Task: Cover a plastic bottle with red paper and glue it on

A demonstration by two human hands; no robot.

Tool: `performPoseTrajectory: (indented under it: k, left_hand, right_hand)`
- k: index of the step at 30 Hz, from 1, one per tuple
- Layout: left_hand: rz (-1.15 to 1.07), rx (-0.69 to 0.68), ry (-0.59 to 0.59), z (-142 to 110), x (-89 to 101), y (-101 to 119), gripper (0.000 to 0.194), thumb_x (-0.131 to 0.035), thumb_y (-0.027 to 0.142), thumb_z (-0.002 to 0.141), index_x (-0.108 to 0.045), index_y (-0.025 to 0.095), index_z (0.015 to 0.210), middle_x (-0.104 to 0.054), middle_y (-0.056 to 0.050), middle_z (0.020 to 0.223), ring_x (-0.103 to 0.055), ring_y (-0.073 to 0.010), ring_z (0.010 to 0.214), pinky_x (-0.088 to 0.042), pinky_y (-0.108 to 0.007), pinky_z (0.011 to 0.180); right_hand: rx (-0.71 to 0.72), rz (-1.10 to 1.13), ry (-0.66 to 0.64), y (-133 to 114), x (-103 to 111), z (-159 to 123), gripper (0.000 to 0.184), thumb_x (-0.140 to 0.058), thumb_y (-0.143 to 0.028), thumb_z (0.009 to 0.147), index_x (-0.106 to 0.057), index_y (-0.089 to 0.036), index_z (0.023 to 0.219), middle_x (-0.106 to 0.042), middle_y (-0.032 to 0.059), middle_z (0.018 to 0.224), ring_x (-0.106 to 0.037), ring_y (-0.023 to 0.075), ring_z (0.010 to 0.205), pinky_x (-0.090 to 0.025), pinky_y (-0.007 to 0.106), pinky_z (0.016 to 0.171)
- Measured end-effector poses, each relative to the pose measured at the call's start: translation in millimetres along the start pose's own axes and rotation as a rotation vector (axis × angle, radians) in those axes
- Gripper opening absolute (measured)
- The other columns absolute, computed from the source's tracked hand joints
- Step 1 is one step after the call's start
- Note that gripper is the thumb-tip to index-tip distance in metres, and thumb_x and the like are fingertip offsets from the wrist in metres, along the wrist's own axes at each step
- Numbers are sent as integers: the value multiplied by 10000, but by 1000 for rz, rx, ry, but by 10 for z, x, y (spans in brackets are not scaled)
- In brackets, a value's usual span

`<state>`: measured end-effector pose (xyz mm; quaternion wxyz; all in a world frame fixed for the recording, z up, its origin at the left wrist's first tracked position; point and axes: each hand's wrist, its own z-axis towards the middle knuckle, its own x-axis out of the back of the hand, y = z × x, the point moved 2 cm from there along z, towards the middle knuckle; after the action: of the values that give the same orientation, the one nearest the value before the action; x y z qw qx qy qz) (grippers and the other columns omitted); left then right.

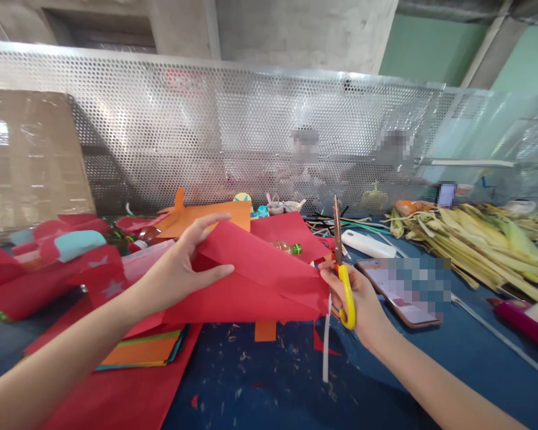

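A sheet of red paper [260, 286], partly folded over into a cone-like shape, is held up above the blue table. My left hand [174, 269] grips its left end, with the thumb in front and the fingers along the top edge. The paper's narrow right corner is pinched in my right hand [356, 301]. That same hand also carries scissors with a yellow handle [348, 298], their blades pointing up. Below the right fingers, a thin white strip [326, 352] hangs down; whether the hand holds it I cannot tell.
Colored paper sheets [138, 352] lie stacked at the left, near red star-decorated paper shapes [103, 275]. To the right are a phone [399, 292], a white glue gun-like tool [370, 243] and dried corn husks [475, 239]. A perforated metal screen [251, 131] stands behind, with people beyond it.
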<state>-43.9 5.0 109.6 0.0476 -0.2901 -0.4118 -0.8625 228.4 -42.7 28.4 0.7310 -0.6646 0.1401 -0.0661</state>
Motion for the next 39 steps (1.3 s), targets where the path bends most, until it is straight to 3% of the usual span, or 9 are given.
performPoseTrajectory:
  k: [5,12,17,21,24,27,32,35,39]
  left_hand:
    - [240,-108,-54,-12,61,-40,609,-576,265,846,-342,213,1406,-547,-68,1358,-647,-178,1035,-571,-248,788]
    - [348,101,110,43,111,-30,443,-503,492,855,-630,188,1151,-693,-57,1161,-663,-235,1002,-550,-374,853]
    - [447,208,197,86,122,-32,434,-451,566,813,-689,216,908,-735,-52,1029,-664,-261,968,-489,-407,928]
    - [526,264,179,99,136,-61,441,-436,562,810,-672,212,940,-733,-60,1018,-661,-271,945,-491,-405,887]
    - [540,282,145,103,141,-78,406,-463,528,810,-668,203,940,-718,-75,1059,-646,-277,986,-467,-419,919]
    - [479,241,127,86,123,-65,358,-488,427,818,-632,202,1056,-694,-66,1096,-641,-244,961,-482,-391,887]
    - [246,144,-4,12,31,16,517,-486,341,860,-378,206,1347,-682,-16,977,-637,-162,826,-522,-281,747]
    - [260,111,-24,-31,-12,55,459,-467,324,867,-412,210,1308,-678,-24,1038,-646,-169,872,-521,-282,765]
    - [370,121,50,-66,-58,101,474,-539,498,820,-502,218,1202,-679,-47,1079,-650,-240,962,-544,-324,748]
  right_hand:
    - [-38,31,-28,31,-20,-30,471,-759,-585,605,-573,-213,824,-343,-133,390,-261,54,310,-201,200,310]
    - [6,-15,-74,-53,-88,-53,485,-822,-553,492,-607,-210,760,-529,-50,587,-403,83,447,-309,225,403]
    - [8,-61,-260,-99,-149,-130,490,-848,-530,461,-655,-216,785,-572,-34,647,-455,111,545,-392,255,535]
    - [-6,-87,-359,-92,-146,-185,619,-822,-615,459,-690,-199,897,-448,-75,539,-357,92,488,-329,241,487]
    - [-3,-115,-373,-93,-126,-203,646,-842,-590,429,-691,-191,914,-512,-51,584,-431,120,540,-381,259,537]
    - [-22,-208,-352,-50,-116,-188,496,-834,-514,514,-666,-199,858,-552,-36,629,-485,139,578,-410,262,557]
    - [-38,-271,-362,127,-139,-104,353,-779,-460,622,-562,-206,736,-520,-46,618,-471,125,565,-368,239,515]
    - [-8,-192,-377,171,-159,-104,424,-793,-514,590,-512,-210,683,-504,-46,623,-464,121,584,-364,243,540]
    - [-60,-154,-573,84,-235,-283,530,-826,-539,527,-515,-214,808,-481,-67,658,-381,86,536,-328,227,501]
